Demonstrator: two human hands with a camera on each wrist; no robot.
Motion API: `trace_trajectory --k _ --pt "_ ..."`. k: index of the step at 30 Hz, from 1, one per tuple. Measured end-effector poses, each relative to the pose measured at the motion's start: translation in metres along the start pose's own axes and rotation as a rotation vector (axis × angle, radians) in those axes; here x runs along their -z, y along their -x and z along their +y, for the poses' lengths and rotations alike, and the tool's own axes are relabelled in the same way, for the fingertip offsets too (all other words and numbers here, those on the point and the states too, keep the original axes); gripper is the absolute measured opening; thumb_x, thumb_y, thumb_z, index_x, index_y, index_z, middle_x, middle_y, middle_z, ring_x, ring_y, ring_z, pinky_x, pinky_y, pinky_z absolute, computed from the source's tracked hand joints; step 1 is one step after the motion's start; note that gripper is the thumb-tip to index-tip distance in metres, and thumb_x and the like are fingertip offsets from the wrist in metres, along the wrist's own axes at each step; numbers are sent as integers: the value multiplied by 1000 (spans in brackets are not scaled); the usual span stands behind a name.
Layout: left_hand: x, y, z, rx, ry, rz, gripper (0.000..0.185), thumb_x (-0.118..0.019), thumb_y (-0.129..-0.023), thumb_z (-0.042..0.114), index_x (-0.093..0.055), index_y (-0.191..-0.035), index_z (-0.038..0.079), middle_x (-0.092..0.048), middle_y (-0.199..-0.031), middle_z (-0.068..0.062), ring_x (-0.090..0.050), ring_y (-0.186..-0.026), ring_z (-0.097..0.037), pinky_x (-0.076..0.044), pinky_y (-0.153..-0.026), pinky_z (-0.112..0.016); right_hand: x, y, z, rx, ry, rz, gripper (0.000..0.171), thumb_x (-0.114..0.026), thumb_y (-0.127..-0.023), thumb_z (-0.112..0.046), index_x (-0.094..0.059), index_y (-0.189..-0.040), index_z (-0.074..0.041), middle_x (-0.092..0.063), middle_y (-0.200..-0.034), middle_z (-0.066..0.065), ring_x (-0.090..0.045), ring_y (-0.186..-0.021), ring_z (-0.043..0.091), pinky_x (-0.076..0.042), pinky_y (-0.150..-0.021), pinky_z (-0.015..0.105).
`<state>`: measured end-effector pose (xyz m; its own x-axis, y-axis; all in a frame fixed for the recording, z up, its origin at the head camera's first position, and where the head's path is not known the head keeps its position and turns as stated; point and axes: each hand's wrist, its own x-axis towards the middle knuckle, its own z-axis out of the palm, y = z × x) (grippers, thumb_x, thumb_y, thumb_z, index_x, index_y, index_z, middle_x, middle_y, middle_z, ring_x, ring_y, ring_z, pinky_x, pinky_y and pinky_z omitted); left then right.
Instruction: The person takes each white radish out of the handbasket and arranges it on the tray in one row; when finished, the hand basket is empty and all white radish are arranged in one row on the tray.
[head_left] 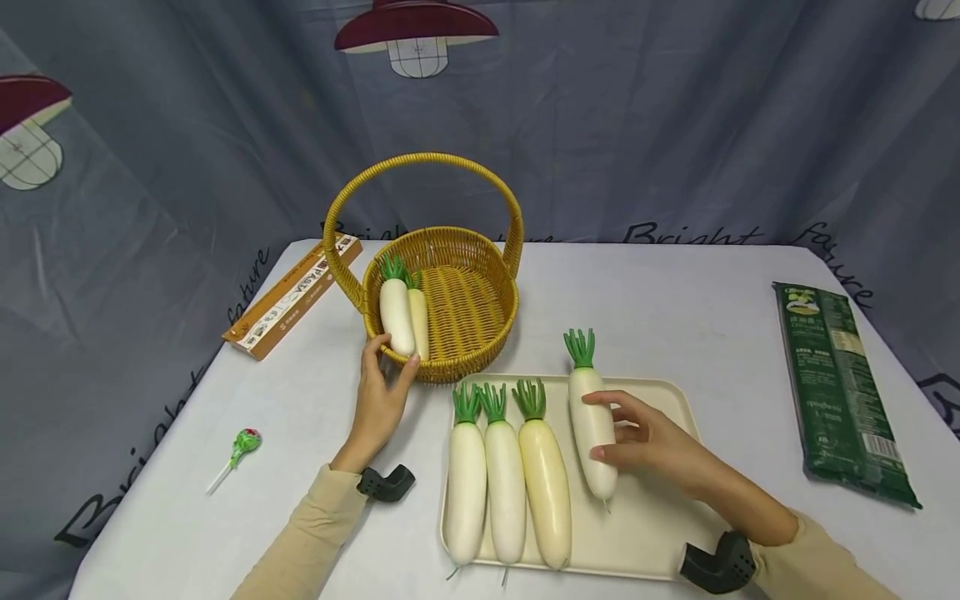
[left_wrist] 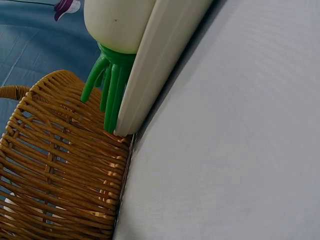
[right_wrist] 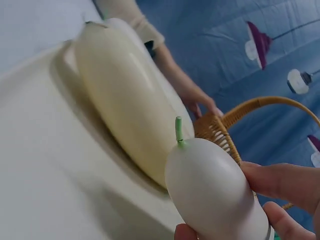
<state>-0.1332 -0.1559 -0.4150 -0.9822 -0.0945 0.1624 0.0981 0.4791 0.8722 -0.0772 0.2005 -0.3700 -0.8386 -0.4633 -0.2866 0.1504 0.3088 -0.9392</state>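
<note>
"What did I have on the head feed, biggest first?"

"A grey curtain (head_left: 675,108) at the back, then the white table (head_left: 645,308). On the near side of it I saw the cream tray (head_left: 637,529), and just beyond its far left corner stood the basket (head_left: 480,358), handle (head_left: 425,157) arched overhead."

"And around those?"

"The green bag (head_left: 847,400) lay to the right, well apart from the tray. The box (head_left: 296,296), printed PASTA, lay aslant to the left of the basket."

"Where were the radishes?"

"Three lay side by side in the tray's left part: two white ones (head_left: 467,492) (head_left: 506,492) and a yellowish one (head_left: 546,492), leaves pointing away from me."

"How was the right hand (head_left: 648,433)?"

"Partly closed, thumb and fingers round the middle of a fourth, the held radish (head_left: 588,408). It was over the tray, leaves past the far rim; I couldn't tell whether it touched the bottom."

"The left (head_left: 378,400)?"

"At the basket's near rim, thumb and forefinger spread apart. I couldn't tell whether it pinched the rim or only touched it. Just inside leaned two smaller radishes (head_left: 397,317) (head_left: 418,325)."

"Anything smaller?"

"A lollipop (head_left: 240,450), on the table's left."
</note>
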Motion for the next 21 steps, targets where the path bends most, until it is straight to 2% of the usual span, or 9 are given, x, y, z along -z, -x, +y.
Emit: trace_trajectory --k 5,9,13,16,21 --pt "1 0 0 1 -2 -1 60 -49 -89 45 -22 -136 21 -17 -148 -13 -22 -135 -38 -28 -108 -49 -7 12 8 15 128 69 62 -73 -75 -25 -43 -129 -23 -44 -123 9 -59 -92 11 -46 -72 22" --pt "0 0 1 4 -2 1 59 -49 -89 45 -22 -136 21 -17 -148 -14 -23 -135 -39 -29 -108 -49 -14 19 13 45 175 58 61 -73 -74 -28 -45 -128 -23 -40 -124 7 -55 -89 10 -46 -68 21" --pt "0 -1 1 3 0 1 59 -49 -89 45 -22 -136 21 -17 -148 -14 -22 -135 -39 -29 -108 -49 -22 23 17 116 190 19 60 -72 -76 -27 -44 -129 -19 -46 -117 10 -55 -84 7 -49 -63 21" --pt "0 -1 1 3 2 3 59 -49 -89 45 -22 -136 21 -17 -148 -13 -22 -135 -39 -29 -108 -49 -26 25 17 135 204 10 67 -71 -76 -28 -38 -133 -19 -50 -110 14 -56 -83 4 -51 -61 23" --pt "0 -1 1 -2 2 8 59 -50 -89 44 -23 -135 20 -18 -147 -13 -23 -134 -40 -29 -107 -49 -29 28 15 93 268 54 82 -72 -75 -32 -24 -140 -24 -51 -111 16 -57 -84 1 -49 -63 20"
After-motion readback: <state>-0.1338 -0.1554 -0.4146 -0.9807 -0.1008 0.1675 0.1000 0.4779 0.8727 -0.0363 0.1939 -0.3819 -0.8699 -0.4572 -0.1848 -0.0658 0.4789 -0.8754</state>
